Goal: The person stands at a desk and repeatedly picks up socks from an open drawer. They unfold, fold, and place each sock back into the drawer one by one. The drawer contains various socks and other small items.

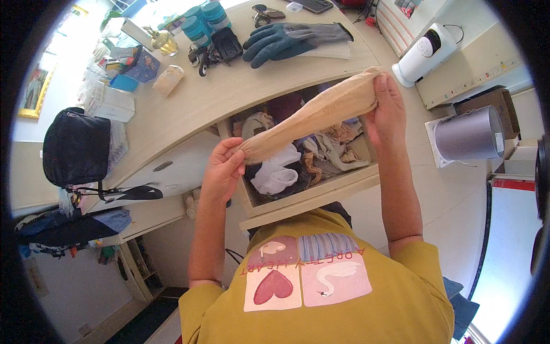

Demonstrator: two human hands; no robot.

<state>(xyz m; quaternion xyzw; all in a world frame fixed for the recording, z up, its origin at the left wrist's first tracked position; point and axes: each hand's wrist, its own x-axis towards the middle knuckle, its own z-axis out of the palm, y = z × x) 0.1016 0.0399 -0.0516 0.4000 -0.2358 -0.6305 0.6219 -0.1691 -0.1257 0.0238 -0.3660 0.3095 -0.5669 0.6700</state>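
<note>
A beige nylon sock (309, 116) is stretched at a slant between my two hands, above an open drawer (296, 210). My left hand (225, 167) pinches its narrow lower end between thumb and fingers. Higher up at the right, my right hand (386, 107) grips the wider end. Inside the drawer lie white socks (275, 174) and a tangle of beige and off-white socks (337, 148). The stretched sock hides part of the drawer's contents.
On the wooden desktop (172, 116) lie a blue-grey work glove (296, 41), a black pouch (227, 45) and a beige folded bundle (168, 80). Several teal jars (206, 21) stand behind. A black bag (77, 146) sits at left; a grey cylinder (468, 133) stands at right.
</note>
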